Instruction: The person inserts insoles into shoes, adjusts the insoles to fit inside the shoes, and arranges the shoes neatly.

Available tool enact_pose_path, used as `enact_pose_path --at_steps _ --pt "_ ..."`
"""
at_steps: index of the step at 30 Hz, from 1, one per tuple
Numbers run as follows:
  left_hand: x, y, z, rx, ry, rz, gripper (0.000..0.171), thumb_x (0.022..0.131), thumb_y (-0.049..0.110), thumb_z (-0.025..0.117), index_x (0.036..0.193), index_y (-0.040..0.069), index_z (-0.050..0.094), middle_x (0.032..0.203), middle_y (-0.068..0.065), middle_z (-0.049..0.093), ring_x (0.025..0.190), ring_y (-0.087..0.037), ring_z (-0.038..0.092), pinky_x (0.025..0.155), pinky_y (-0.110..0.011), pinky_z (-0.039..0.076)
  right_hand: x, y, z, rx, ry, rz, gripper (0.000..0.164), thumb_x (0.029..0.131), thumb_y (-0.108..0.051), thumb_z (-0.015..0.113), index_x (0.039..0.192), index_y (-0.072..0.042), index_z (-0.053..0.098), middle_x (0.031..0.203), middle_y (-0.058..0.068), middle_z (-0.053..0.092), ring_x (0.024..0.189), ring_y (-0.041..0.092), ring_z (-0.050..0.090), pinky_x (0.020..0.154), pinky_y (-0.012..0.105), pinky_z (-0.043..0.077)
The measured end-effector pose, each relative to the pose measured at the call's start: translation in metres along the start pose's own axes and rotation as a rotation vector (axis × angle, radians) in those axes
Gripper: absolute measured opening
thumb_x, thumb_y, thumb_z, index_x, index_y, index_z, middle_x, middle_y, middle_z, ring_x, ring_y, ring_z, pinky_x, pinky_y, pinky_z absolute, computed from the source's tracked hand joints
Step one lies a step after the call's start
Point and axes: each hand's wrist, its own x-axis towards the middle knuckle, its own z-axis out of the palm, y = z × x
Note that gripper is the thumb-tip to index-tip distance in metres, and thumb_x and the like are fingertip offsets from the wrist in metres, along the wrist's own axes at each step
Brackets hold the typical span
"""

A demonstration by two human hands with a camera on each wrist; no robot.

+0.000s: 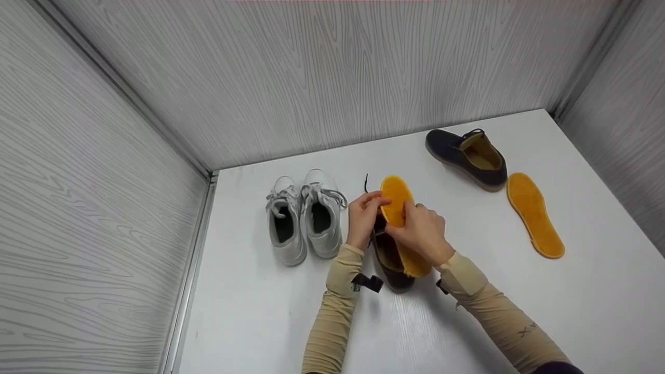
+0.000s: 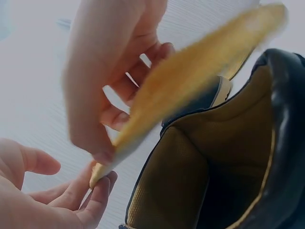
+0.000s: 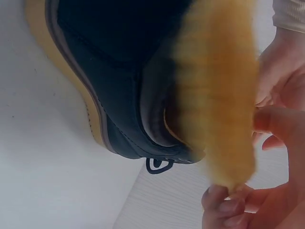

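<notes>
My right hand point(image 1: 423, 231) grips a yellow insole point(image 1: 396, 188), tilted above a dark shoe point(image 1: 397, 280). My left hand point(image 1: 362, 218) is at the insole's left edge. In the left wrist view, the left fingers point(image 2: 97, 202) touch the insole's near end from below and the thumb stands apart from it. The right thumb presses on that same end. The shoe's opening, lined in yellow-brown, lies beside the insole. In the right wrist view the insole point(image 3: 231, 95) is blurred and covers part of the shoe point(image 3: 105, 71).
A pair of white sneakers point(image 1: 324, 244) stands to the left. The other dark shoe point(image 1: 447, 145) sits at the back right, with a second yellow insole point(image 1: 535, 215) flat on the white table point(image 1: 249, 322) near it. Wood-grained panels point(image 1: 311, 78) rise behind and at both sides.
</notes>
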Motion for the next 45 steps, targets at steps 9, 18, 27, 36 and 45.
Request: enact_pose_path --at_steps 9,18,27,36,45 --pt "0.000 0.003 -0.002 0.069 -0.054 0.035 0.019 0.098 0.001 0.053 0.103 -0.008 0.068 0.085 -0.017 0.073 0.078 -0.024 0.071 0.074 -0.032 0.056 -0.004 -0.006 -0.005 0.056 -0.029 0.024 0.049 0.077 -0.040 0.072 0.104 -0.004 0.053 0.078 0.014 0.052 0.061 0.032 0.056 0.056 0.046 0.048" --pt "-0.001 -0.007 -0.010 0.101 -0.023 0.161 0.019 0.099 -0.001 0.049 0.098 -0.013 0.063 0.083 -0.027 0.068 0.080 -0.037 0.068 0.074 -0.044 0.055 -0.013 -0.016 -0.017 0.108 -0.056 0.011 0.042 0.078 -0.036 0.070 0.102 -0.007 0.052 0.071 0.009 0.053 0.057 0.026 0.054 0.053 0.039 0.047" --pt "-0.004 -0.019 -0.026 0.380 -0.066 0.244 0.018 0.082 -0.012 0.056 0.094 -0.003 0.065 0.089 -0.014 0.067 0.084 -0.026 0.063 0.075 -0.032 0.050 -0.022 -0.025 -0.037 0.074 -0.107 -0.003 0.038 0.078 -0.037 0.069 0.094 -0.006 0.055 0.068 0.009 0.053 0.056 0.027 0.055 0.051 0.041 0.047" --pt "-0.008 -0.034 -0.042 0.646 -0.544 0.289 0.045 0.074 0.002 0.071 0.118 -0.001 0.063 0.112 -0.013 0.063 0.103 -0.021 0.056 0.097 -0.034 0.042 -0.033 -0.031 -0.047 0.026 -0.197 -0.045 0.031 0.076 -0.034 0.071 0.082 -0.005 0.061 0.065 0.007 0.051 0.055 0.025 0.052 0.049 0.037 0.044" --pt "-0.009 -0.033 -0.043 0.790 -0.446 0.300 0.026 0.082 -0.001 0.067 0.108 0.000 0.070 0.107 -0.012 0.068 0.102 -0.025 0.062 0.094 -0.034 0.046 -0.045 -0.040 -0.058 0.029 -0.330 -0.100 0.025 0.074 -0.032 0.072 0.067 -0.011 0.060 0.062 0.003 0.051 0.056 0.021 0.050 0.050 0.033 0.040"
